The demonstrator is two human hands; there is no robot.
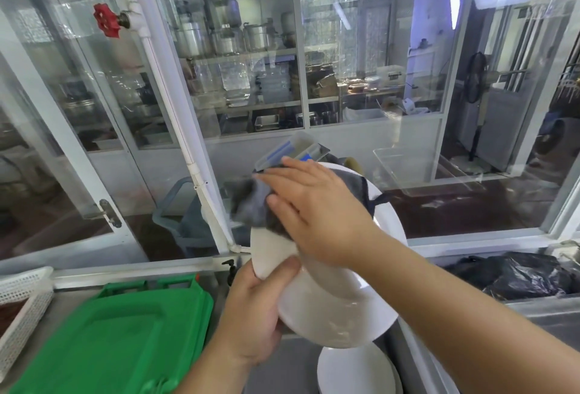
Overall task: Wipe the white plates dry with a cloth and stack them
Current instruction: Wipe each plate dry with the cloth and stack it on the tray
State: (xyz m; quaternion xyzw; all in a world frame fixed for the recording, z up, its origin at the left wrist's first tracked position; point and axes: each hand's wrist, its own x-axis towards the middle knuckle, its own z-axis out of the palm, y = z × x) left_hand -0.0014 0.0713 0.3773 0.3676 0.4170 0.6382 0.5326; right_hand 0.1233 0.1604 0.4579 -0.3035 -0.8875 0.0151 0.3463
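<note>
Above the stacked plates, my left hand grips a tilted white plate (rim pinched); my flat right hand presses the grey cloth on it.

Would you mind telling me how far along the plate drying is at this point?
Done: at least one round white plate lies on the counter below, apparently the start of a stack. In hand: the left hand grips the tilted white plate by its rim while the right hand presses the grey cloth against it. Left: stacking this plate; no further undried plates are visible.
</note>
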